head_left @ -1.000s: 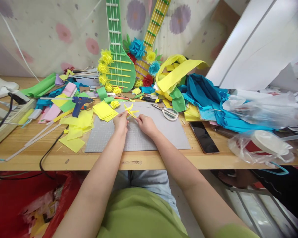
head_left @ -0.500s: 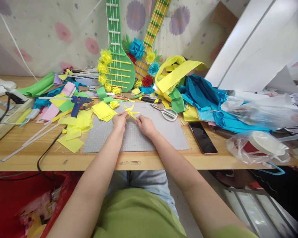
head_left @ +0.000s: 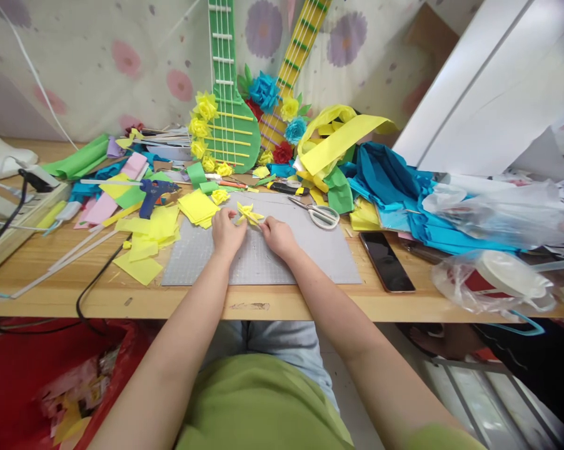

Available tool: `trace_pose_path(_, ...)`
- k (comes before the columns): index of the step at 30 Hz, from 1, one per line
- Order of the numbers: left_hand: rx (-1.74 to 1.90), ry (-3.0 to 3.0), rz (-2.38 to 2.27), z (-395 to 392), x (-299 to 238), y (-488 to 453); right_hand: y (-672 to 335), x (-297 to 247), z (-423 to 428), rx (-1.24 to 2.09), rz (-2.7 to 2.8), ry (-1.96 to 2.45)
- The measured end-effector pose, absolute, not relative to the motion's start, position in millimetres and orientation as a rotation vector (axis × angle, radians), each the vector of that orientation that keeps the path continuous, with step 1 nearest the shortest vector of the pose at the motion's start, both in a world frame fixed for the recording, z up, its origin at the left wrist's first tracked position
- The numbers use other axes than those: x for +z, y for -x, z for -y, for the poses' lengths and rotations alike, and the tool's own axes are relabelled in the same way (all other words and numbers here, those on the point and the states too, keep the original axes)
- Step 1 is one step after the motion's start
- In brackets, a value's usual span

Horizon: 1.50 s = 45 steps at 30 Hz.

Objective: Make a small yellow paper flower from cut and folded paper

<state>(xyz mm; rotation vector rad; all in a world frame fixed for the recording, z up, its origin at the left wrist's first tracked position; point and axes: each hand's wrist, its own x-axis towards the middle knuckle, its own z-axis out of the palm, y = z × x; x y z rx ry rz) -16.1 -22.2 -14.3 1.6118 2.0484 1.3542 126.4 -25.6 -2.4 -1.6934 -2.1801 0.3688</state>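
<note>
My left hand (head_left: 226, 232) and my right hand (head_left: 277, 236) rest on a grey cutting mat (head_left: 310, 256) and pinch a small folded yellow paper piece (head_left: 248, 214) between them. Both hands have their fingers closed on it. A stack of yellow paper squares (head_left: 196, 207) lies just left of my left hand, with a small yellow paper rose (head_left: 220, 196) behind it. Scissors (head_left: 318, 213) lie on the mat to the right of my right hand.
A blue glue gun (head_left: 151, 192) and loose yellow sheets (head_left: 144, 247) lie at the left. A black phone (head_left: 386, 261) lies right of the mat. Green (head_left: 230, 119) and yellow (head_left: 291, 81) paper guitars with flowers stand behind. Teal paper (head_left: 394, 187) and plastic bags (head_left: 498, 281) crowd the right.
The yellow paper piece has been turned and bunched tighter between my fingers. My hands stayed in place on the mat; the view shifted slightly.
</note>
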Motion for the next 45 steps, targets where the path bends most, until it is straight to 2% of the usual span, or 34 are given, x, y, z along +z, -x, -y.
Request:
trace_pose_path(11, 1.248, -1.637, -2.137, 24.9, -10.6, 8.5, -125.1, -0.9, 29.5, 0.340, 2.205, 1.677)
trace_pose_path(23, 1.544, -1.467, -2.029, 22.2, -13.5, 12.2, -123.2, 2.7, 33.3, 0.308, 2.224, 1.665)
trace_pose_path(30, 1.735, -1.132, -1.843, 10.7, -22.9, 24.5, -144.4, 5.2, 27.5, 0.387, 2.146, 1.593)
trace_pose_path(37, 1.640, -1.199, -1.700, 11.8, -22.4, 21.2, -151.0, 5.4, 21.4, 0.505, 1.829, 1.648)
trace_pose_path(45, 1.466, -1.368, -1.643, 19.5, -16.4, 13.2, -136.6, 8.1, 29.5, 0.443, 1.936, 1.521)
